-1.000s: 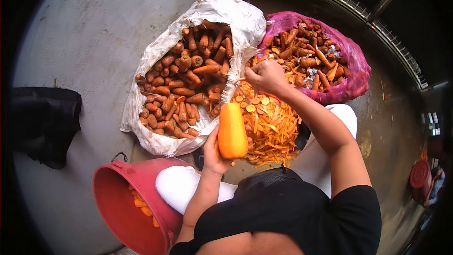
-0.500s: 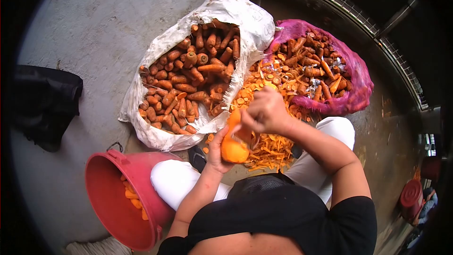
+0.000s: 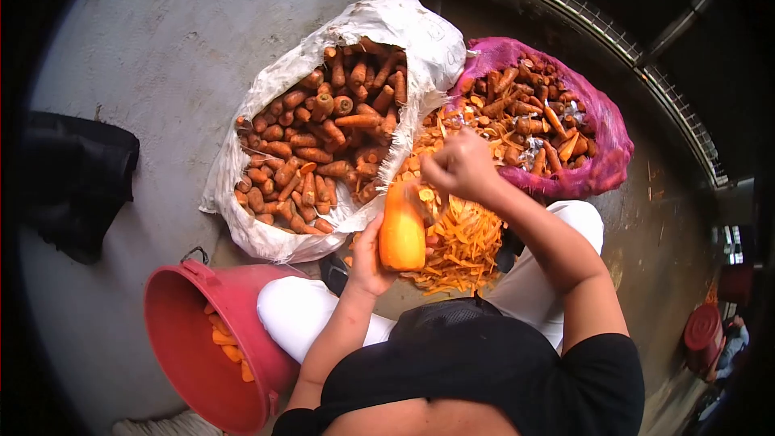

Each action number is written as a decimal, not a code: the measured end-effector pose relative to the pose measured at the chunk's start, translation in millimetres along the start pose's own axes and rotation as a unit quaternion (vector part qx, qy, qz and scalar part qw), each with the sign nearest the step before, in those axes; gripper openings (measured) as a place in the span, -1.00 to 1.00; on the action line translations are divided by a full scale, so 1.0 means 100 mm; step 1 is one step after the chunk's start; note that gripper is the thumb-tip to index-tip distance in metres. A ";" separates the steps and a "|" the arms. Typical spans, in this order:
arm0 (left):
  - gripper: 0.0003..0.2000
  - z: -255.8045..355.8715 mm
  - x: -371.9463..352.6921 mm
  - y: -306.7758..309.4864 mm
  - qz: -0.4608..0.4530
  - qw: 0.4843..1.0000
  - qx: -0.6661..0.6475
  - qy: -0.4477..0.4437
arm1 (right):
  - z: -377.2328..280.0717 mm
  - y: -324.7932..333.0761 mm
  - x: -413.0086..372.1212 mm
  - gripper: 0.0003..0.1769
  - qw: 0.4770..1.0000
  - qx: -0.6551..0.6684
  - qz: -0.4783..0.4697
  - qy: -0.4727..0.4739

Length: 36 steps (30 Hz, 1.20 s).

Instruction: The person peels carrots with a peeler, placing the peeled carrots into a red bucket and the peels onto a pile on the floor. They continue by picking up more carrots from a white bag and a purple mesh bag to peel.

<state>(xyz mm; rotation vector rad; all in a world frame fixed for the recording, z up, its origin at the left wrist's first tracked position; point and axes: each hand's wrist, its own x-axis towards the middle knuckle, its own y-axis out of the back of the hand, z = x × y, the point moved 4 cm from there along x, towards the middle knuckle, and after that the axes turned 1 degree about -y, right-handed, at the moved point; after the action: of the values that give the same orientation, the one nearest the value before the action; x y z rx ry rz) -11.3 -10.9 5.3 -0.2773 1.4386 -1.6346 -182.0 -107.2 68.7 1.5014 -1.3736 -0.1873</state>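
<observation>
A large peeled carrot (image 3: 402, 234) is held nearly upright, bright orange and smooth, by my left hand (image 3: 371, 262), whose fingers wrap its left side. Just above and right of it is my right hand (image 3: 462, 163), curled closed around something blurred by motion that I cannot make out. Orange peelings (image 3: 464, 254) and cut carrot ends lie in a heap below and behind my hands. Behind them stands an open white sack (image 3: 428, 36) full of unpeeled carrots (image 3: 319, 153).
A pink mesh sack (image 3: 617, 141) with carrot scraps lies at the back right. At the lower left a red bucket (image 3: 182, 355) holds several peeled carrots (image 3: 230, 347). Black cloth (image 3: 77, 178) is at the far left. Another person (image 3: 733, 347) is beside a red container (image 3: 704, 327) at the far right.
The carrot now stands more upright, its side facing the camera. My right hand has moved slightly up, farther from the carrot's lower end.
</observation>
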 end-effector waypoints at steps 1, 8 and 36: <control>-0.52 -0.02 0.03 0.08 0.034 0.999 -0.022 -0.012 | -0.18 0.02 -0.05 -0.58 0.999 0.019 -0.016 0.034; -0.61 -0.07 0.01 0.05 0.085 0.996 -0.006 -0.014 | -0.66 0.04 -0.20 -0.58 0.987 0.074 -0.036 0.137; -0.58 -0.05 0.01 0.10 0.040 0.999 -0.007 -0.016 | -0.73 0.09 -0.22 -0.59 0.986 0.098 -0.043 0.128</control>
<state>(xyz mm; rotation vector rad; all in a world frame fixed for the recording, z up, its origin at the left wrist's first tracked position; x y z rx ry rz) -10.4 -6.7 -5.5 -0.2498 1.4190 -1.5501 -143.6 -46.1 96.4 1.6852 -1.1470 0.0898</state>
